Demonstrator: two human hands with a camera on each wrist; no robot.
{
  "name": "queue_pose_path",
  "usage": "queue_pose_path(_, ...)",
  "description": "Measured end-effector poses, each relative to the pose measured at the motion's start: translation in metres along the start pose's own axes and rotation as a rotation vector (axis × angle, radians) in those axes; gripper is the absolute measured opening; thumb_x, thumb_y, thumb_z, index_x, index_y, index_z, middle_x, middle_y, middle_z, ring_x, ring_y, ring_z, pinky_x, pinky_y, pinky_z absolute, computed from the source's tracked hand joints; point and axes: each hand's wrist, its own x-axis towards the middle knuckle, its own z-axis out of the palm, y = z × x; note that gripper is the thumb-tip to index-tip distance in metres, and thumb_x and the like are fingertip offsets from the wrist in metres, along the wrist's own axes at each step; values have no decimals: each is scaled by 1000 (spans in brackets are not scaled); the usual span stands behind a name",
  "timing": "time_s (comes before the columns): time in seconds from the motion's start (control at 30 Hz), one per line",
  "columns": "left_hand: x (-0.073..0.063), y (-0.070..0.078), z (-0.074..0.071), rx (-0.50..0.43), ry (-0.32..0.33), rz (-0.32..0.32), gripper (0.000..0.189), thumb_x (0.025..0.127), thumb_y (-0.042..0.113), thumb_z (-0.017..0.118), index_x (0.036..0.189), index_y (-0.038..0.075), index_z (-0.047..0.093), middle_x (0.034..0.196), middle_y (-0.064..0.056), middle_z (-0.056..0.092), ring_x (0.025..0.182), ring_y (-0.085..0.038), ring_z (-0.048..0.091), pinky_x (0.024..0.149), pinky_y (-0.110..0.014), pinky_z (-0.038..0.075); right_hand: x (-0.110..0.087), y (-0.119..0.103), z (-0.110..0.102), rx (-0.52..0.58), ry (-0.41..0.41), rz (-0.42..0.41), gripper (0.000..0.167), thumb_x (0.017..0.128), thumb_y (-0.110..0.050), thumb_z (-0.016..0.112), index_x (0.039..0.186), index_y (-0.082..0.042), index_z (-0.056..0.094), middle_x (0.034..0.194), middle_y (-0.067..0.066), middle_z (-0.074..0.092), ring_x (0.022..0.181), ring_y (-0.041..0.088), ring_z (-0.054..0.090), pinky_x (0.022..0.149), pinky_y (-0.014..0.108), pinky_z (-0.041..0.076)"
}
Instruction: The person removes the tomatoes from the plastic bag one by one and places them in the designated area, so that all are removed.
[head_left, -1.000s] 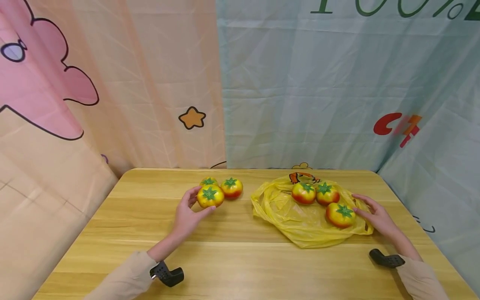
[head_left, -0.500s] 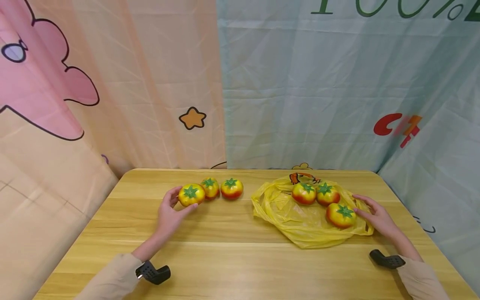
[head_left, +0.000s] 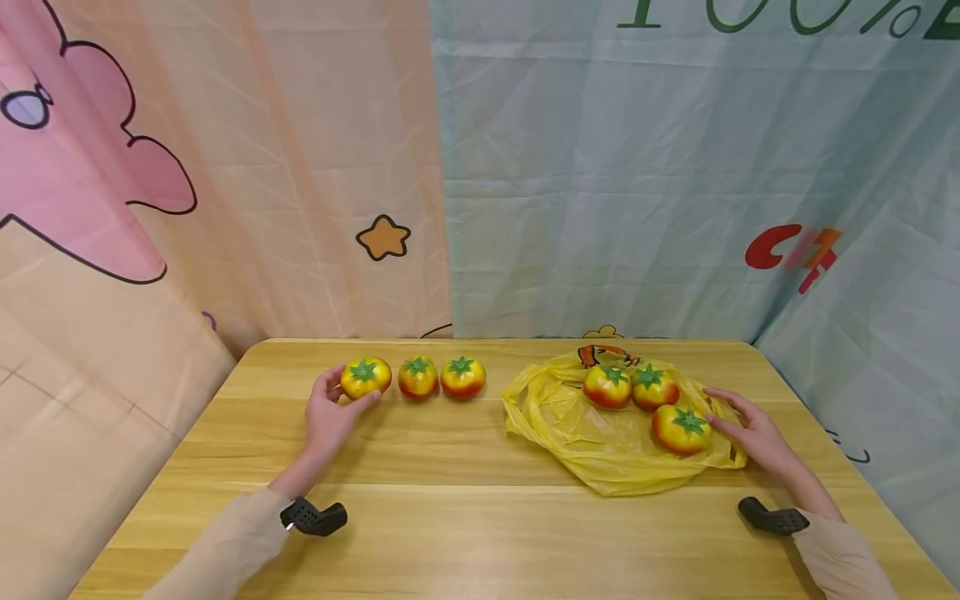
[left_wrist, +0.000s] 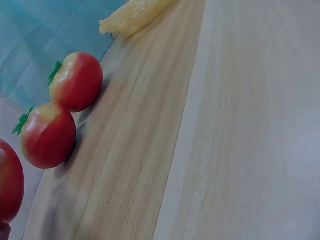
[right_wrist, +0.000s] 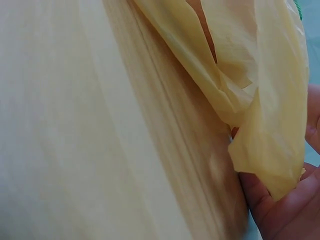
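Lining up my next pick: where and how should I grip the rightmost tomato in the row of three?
Grip the rightmost tomato around its rounded sides, below the green leaves, probably from the front right: the middle tomato crowds its left.

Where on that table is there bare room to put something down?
Mostly the near part of the table, between the left sleeve and right sleeve, in front of the yellow bag. More room lies left of the left grip. It's crowded at the bag, with three fruits and the right grip, and tight between the bag and the left row's rightmost fruit.
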Motion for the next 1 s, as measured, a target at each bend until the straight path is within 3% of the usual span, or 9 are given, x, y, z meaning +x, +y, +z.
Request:
queue_pose_path(0.17,11,-6,9,-13,46,-48,74,79,12,78,140,2,39,139,-19,46,119,-31,48,101,-37,40,0,-1,0,5,-5,10,47,97,-16,56,142,-5,44,135,-26,45,114,-28,26,90,-6,19)
queue_pose_path(0.37,16,-6,17,-26,60,-78,75,78,10,77,141,0,37,138,-22,46,118,-33,49,100,-37,41,-1,-1,1,12,-1,8,46,97,-15,56,141,-8,46,140,-19,46,114,-28,27,90,-6,20)
queue_pose_path(0.67,18,-14,22,7,66,-99,74,79,10,77,140,-2,37,135,-26,46,114,-36,49,100,-40,41,0,-2,1,26,-6,5,48,98,-15,55,140,3,42,123,-38,39,114,-28,26,90,-6,20)
queue_pose_path(1.0,16,-12,22,56,31,-102,74,81,13,75,140,-3,35,134,-27,45,113,-36,48,100,-43,41,1,-1,2,46,-8,-8,46,97,-12,55,139,3,42,122,-40,39,115,-28,27,91,-6,20)
